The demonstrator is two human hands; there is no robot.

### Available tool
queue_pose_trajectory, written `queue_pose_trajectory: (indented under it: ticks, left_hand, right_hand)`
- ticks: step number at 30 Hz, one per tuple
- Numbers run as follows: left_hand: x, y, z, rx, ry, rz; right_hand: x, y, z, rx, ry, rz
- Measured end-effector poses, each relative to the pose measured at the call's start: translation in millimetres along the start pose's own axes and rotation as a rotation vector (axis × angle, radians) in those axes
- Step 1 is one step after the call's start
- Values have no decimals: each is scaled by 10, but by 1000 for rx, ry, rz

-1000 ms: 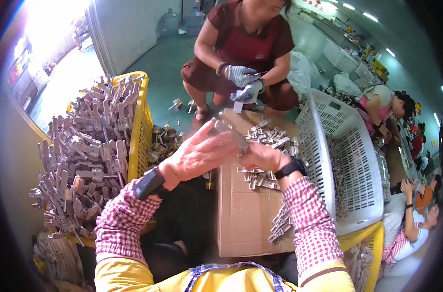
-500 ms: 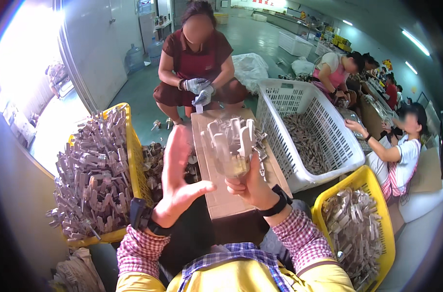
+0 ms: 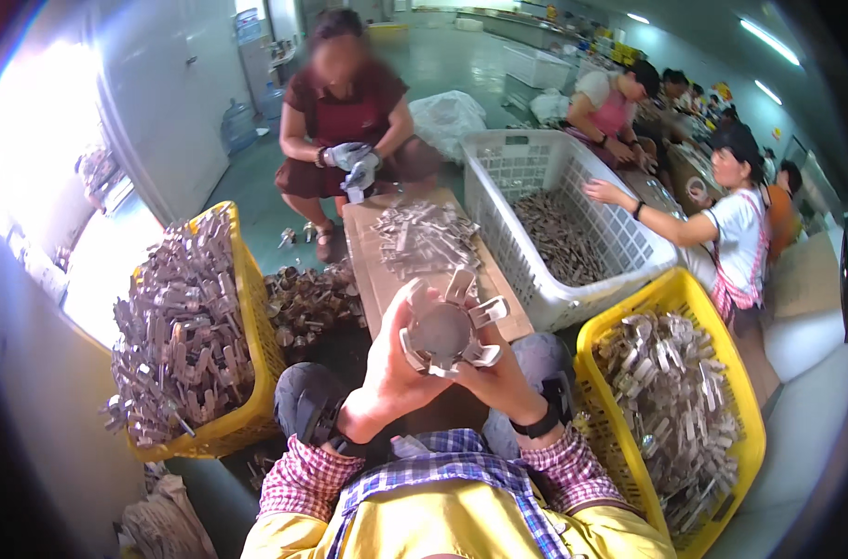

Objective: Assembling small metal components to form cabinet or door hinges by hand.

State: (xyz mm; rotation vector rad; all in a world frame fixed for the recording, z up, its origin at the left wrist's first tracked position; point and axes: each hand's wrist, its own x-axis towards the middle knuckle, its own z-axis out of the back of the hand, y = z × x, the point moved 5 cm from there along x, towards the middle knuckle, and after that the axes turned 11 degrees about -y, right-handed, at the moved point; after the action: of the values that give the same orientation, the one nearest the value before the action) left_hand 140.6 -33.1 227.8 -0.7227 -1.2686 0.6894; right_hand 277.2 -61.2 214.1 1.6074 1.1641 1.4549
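Round part (image 3: 445, 328) held in both hands: dull grey metal, matt, raw cast look, prongs around rim. Loose pieces (image 3: 424, 238) on board's far end: same grey metal, faint sheen. Board (image 3: 373, 270): bare brown wood or cardboard, cannot tell, matt. Yellow crates (image 3: 247, 307): glossy plastic mesh. White basket (image 3: 573, 303): plastic lattice. Sleeves (image 3: 298, 480): checked woven cloth.

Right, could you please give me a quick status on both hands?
Left hand and right hand both grip the metal part, raised over the board. Nothing in the way.
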Motion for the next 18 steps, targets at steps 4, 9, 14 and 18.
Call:
queue_pose_trajectory:
  ticks: [4,9,14,18]
  left_hand:
    - [135,-316,-156,-105,290,-20]
    - [65,-49,-395,-308,168,276]
    - [-73,45,-886,-181,495,62]
    - [85,445,-972,-154,530,314]
  right_hand:
    - [-88,134,182,228,8,-63]
    - [-143,81,385,104,-29,33]
    - [-547,-6,1134,96,-540,55]
    - [-1634,70,2561,460,-1278,215]
